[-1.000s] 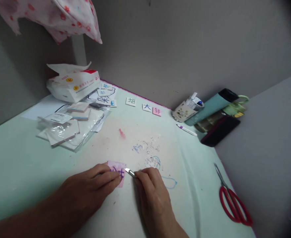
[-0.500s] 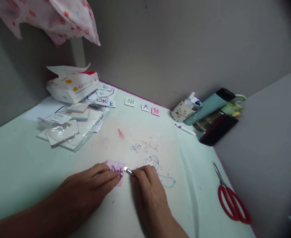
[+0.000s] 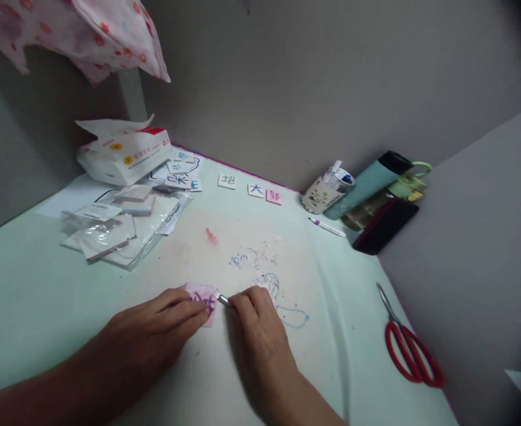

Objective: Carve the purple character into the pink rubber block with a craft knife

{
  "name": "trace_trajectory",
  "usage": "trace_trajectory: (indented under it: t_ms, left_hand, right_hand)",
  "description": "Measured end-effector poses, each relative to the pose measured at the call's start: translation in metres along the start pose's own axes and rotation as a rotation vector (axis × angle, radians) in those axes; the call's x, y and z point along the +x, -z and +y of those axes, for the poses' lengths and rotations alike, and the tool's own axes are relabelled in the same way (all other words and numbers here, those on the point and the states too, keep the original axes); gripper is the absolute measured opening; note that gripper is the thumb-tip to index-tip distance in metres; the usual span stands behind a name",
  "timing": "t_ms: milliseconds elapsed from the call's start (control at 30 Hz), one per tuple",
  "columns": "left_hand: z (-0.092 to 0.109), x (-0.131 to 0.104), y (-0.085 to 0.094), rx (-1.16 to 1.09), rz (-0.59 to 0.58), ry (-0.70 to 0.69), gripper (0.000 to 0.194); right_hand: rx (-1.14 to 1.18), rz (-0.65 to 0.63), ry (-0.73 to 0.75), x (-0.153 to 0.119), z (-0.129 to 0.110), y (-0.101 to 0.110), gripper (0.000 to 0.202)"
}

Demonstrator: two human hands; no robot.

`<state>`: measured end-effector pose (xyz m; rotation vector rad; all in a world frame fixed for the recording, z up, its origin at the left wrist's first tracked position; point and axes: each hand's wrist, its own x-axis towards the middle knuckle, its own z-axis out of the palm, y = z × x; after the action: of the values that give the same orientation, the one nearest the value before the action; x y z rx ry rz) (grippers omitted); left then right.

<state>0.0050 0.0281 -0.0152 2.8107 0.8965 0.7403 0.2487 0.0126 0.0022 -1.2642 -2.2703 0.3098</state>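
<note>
The left hand (image 3: 154,337) lies flat on the desk (image 3: 29,284) near its front edge. Its fingers press down on a small pink square (image 3: 202,299) with purple marks on it. The pink square lies flat on the desk, partly under the fingertips.

The right hand (image 3: 260,343) is just beside it. Its fingers pinch a thin silver blade tool (image 3: 223,299), and the tip touches the right edge of the pink square.

Just behind the hands there are tiny crumbs (image 3: 254,260) and a blue scribble (image 3: 287,313) on the desk.

Red scissors (image 3: 405,349) lie by the right edge of the desk, well apart from the hands. At the back right corner there is a paper cup (image 3: 320,195) with things in it, a teal bottle (image 3: 367,183) lying down, and a white pen (image 3: 327,227).

Along the back edge sit three small squares with writing, and the last one is pink (image 3: 273,197). At the back left there is a tissue pack (image 3: 122,154) and clear bags with more squares (image 3: 113,228). A pink flowered cloth (image 3: 78,32) hangs above that corner.
</note>
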Motion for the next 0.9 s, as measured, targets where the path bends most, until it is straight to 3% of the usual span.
trace_trajectory:
  t_ms: [267, 400, 567, 733, 900]
  left_hand:
    - [-0.003, -0.001, 0.003, -0.042, -0.044, -0.014, 0.051]
    - [0.002, -0.001, -0.003, -0.016, -0.010, 0.018, 0.049]
    - [0.006, 0.007, -0.002, -0.001, 0.095, 0.002, 0.042]
    - [0.009, 0.015, 0.006, 0.042, 0.123, 0.029, 0.039]
    - [0.012, 0.009, -0.002, 0.013, 0.124, 0.074, 0.045]
  right_hand:
    - [0.034, 0.015, -0.007, -0.001, 0.006, -0.001, 0.035]
    - [0.033, 0.054, -0.015, 0.000, 0.004, -0.003, 0.032]
    - [0.001, -0.018, -0.016, -0.001, 0.005, -0.001, 0.035]
    - [-0.009, -0.045, -0.033, -0.007, 0.005, 0.004, 0.040]
    - [0.019, -0.102, -0.047, -0.017, 0.009, 0.008, 0.045]
